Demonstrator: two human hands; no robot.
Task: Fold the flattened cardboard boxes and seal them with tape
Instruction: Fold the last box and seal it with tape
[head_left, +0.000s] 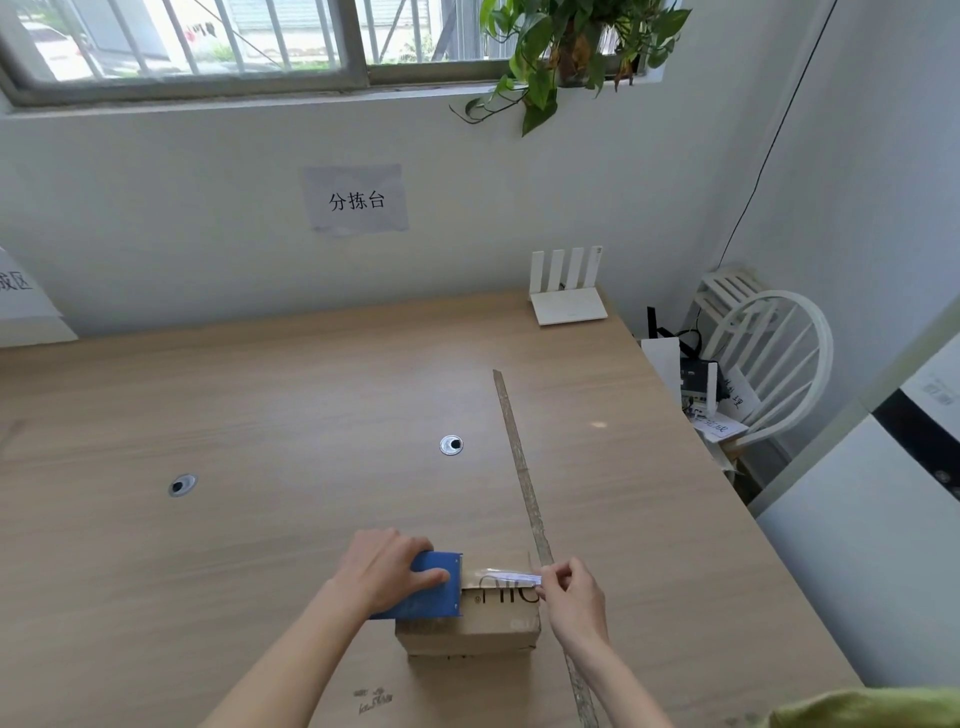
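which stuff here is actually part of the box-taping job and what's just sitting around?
In the job:
cardboard box
blue tape dispenser, gripped by the left hand
tape strip pulled across the box top, its end pinched by the right hand

Just lying about:
white router
long strip across the table
white chair
potted plant

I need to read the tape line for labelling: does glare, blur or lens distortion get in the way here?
Head view: daylight from the window is soft and even; the clear tape between the blue dispenser and the right hand catches a white glare streak; wide-angle bending curves the table edges; the box print is slightly soft.
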